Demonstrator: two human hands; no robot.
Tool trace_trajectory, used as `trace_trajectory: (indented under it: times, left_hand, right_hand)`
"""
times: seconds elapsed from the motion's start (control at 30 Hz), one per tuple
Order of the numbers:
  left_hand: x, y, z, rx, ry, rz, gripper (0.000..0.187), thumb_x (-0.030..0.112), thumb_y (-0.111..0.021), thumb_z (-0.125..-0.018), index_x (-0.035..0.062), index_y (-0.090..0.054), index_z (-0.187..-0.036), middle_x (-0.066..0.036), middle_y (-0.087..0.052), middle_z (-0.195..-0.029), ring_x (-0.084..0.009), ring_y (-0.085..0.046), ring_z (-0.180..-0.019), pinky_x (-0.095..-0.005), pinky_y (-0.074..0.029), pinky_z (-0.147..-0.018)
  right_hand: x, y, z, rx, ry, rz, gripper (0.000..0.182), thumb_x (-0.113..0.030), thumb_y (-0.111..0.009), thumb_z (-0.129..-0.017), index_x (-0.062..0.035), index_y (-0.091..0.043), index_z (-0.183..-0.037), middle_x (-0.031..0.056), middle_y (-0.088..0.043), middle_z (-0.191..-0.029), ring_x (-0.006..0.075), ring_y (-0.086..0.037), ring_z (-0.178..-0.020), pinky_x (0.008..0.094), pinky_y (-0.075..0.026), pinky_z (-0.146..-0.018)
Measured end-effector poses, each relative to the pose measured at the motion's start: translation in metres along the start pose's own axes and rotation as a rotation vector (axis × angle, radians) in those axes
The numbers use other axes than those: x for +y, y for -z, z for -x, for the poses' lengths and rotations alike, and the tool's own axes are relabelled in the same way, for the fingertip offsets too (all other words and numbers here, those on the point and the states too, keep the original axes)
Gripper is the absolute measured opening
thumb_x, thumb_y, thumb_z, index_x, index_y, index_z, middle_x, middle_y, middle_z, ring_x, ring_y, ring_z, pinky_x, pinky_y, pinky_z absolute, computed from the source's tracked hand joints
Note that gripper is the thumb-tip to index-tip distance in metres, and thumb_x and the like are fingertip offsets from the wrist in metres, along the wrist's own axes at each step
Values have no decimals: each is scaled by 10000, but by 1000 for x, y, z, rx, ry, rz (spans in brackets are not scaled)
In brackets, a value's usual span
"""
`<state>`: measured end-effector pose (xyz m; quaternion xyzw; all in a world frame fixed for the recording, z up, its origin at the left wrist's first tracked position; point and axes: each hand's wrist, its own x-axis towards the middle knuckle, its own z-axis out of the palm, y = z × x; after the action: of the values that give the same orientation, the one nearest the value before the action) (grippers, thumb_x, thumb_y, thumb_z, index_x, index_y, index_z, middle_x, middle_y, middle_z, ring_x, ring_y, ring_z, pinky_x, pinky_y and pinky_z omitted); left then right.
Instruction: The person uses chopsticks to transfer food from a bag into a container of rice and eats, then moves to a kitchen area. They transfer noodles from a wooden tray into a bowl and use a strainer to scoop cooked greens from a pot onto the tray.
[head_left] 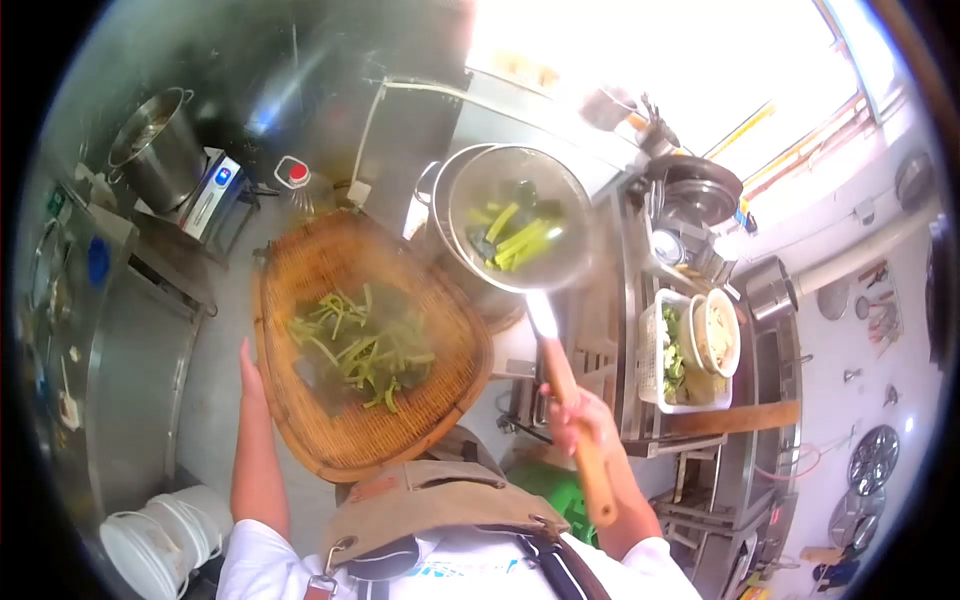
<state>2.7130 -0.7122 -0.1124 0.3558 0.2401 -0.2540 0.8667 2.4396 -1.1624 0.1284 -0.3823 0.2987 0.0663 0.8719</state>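
Note:
My right hand (580,415) is closed around the wooden handle of a round mesh strainer (575,210). Cut green vegetable stalks (522,240) lie in the strainer's bowl, over a tall metal pot (432,215) whose near side is partly hidden. To the left is a wide woven bamboo basket (310,255) with more green stalks and some dark leaves (365,345) spread on it. My left hand (250,375) grips the basket's left edge, its fingers mostly hidden underneath. Steam blurs the stalks and the strainer.
On the right, a white plastic basket (650,385) holds cut greens and bowls on a metal counter. White buckets (150,550) stand at lower left. A large pot (155,145) and a red-capped jug (298,178) are further back. Another metal counter (140,360) runs along the left.

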Motion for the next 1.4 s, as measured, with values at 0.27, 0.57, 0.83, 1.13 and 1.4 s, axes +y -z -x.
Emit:
trace_trajectory:
  times: [0.27,0.57,0.83,1.13,1.4]
  left_hand:
    - [9,-14,15,50,18,-60,753,670,-381,-877,50,-569,-1260,-110,-634,-1165,-266,-604,-1015,-386,-459,-922]
    - [8,-23,22,57,9,-26,746,673,-384,-874,43,-592,-1215,-116,-649,-1120,-254,-611,-981,-389,-483,-863]
    - [11,-20,19,71,45,-56,709,618,-389,-903,39,-551,-1279,-132,-629,-1184,-269,-600,-1036,-386,-469,-928]
    - [4,-29,21,86,-20,-40,788,697,-397,-856,39,-573,-1251,-129,-627,-1173,-266,-599,-1031,-402,-487,-888]
    - [1,-21,12,-15,-45,-26,791,691,-423,-851,29,-561,-1262,-129,-627,-1173,-270,-602,-1023,-396,-489,-883]
  right_hand:
    - [43,-34,50,198,27,605,394,-13,-607,-741,15,-565,-1132,43,-575,-713,114,-514,-510,256,-431,-454]
    - [79,-52,57,257,191,926,448,81,-555,-782,10,-556,-1225,-31,-541,-770,31,-494,-668,176,-398,-591]
    - [73,-29,66,259,144,1041,486,77,-530,-769,-2,-553,-1248,-30,-531,-732,50,-484,-601,200,-402,-525]
    - [-24,-26,85,241,-40,135,443,-70,-619,-739,30,-555,-1166,75,-553,-687,90,-410,-448,225,-303,-349]
    - [-45,-9,-59,485,356,393,141,-146,-622,-841,-59,-566,-936,26,-534,-664,100,-467,-454,232,-343,-362]
